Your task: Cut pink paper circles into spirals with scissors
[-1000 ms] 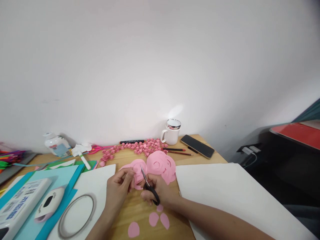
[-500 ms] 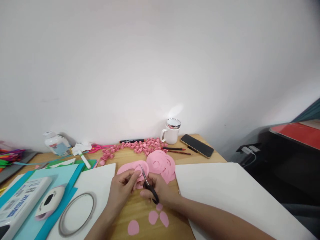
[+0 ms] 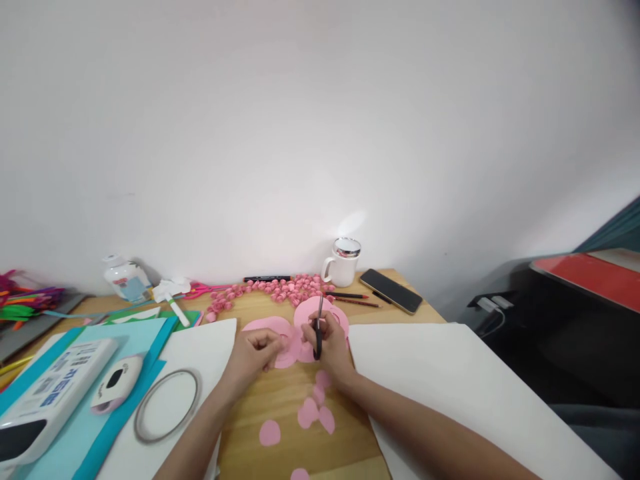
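Note:
My right hand point(image 3: 327, 350) grips small black-handled scissors point(image 3: 319, 333), blades pointing up and away over a stack of pink paper circles point(image 3: 333, 317). My left hand point(image 3: 255, 353) pinches the edge of another pink paper circle point(image 3: 274, 328) lying on the wooden desk point(image 3: 280, 460). Several small pink paper scraps point(image 3: 315, 413) lie on the desk just in front of my hands. Behind the circles runs a band of many small rolled pink paper pieces point(image 3: 273, 290).
White sheets lie at right point(image 3: 450, 380) and left point(image 3: 200, 347). A wire ring point(image 3: 167, 403), paper punch point(image 3: 117, 383), white device point(image 3: 50, 393) and blue paper point(image 3: 125, 340) sit left. Mug point(image 3: 344, 261), phone point(image 3: 391, 291), pencils point(image 3: 350, 299), marker point(image 3: 267, 279) and bottle point(image 3: 125, 279) stand at the back.
My right hand swung the scissors from pointing left-up at the circle to upright and moved away over the right stack. My left hand lowered its pink circle to the desk. More scraps lie below.

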`<action>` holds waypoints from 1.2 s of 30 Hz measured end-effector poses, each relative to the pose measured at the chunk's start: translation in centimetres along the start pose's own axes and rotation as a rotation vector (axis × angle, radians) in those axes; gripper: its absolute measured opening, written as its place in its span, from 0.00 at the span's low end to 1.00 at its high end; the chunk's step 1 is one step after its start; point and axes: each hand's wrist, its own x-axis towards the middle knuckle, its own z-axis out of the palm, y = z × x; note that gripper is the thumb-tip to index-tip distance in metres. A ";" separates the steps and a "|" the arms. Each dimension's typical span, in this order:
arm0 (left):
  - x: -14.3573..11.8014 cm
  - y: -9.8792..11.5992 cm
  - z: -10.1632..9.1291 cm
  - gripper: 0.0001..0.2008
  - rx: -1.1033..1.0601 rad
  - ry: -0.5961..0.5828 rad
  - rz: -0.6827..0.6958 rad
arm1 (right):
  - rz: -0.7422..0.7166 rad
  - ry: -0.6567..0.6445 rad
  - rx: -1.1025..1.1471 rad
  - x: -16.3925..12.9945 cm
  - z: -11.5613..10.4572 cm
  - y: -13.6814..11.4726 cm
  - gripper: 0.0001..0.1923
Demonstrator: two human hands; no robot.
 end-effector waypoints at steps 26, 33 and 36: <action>2.5 -4.5 -1.3 0.06 0.574 0.250 0.130 | -0.627 -0.515 -0.710 -0.4 0.1 2.4 0.24; 2.4 -4.7 -1.2 0.03 0.594 0.251 0.190 | -0.493 -0.451 -0.574 -0.7 0.2 1.3 0.18; 2.6 -4.9 -1.2 0.04 0.612 0.225 0.195 | -0.457 -0.407 -0.554 -0.7 0.1 1.1 0.15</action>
